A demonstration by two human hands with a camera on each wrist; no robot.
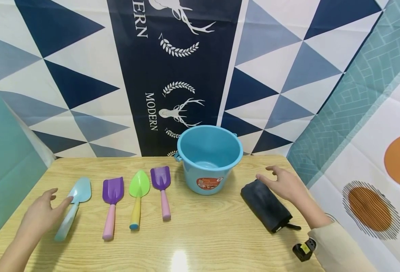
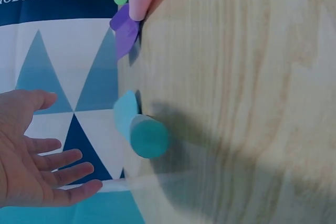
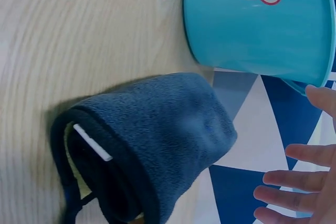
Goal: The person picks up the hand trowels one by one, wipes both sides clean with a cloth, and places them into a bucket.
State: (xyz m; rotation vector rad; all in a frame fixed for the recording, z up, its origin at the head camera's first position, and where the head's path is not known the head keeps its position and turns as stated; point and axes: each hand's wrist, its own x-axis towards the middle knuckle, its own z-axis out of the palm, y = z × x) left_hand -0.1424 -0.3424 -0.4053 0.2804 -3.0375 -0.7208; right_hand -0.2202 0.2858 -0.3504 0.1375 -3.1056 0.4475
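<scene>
My left hand (image 1: 42, 214) hovers over the light blue toy shovel (image 1: 71, 209) at the table's left, its fingers spread; the left wrist view shows a gap between the hand (image 2: 39, 153) and the shovel's round handle end (image 2: 149, 137). At the right, my right hand (image 1: 286, 185) is held above a folded dark cloth (image 1: 266, 206), holding nothing. In the right wrist view the fingers stand apart from the rolled cloth (image 3: 152, 129), which has a dark edging and a small white tag.
Between the hands lie a purple shovel with pink handle (image 1: 113, 190), a green trowel with yellow handle (image 1: 139, 185) and another purple shovel (image 1: 160, 178). A blue bucket (image 1: 205, 177) stands near the back edge of the wooden table (image 1: 206, 230). Patterned cloth hangs behind.
</scene>
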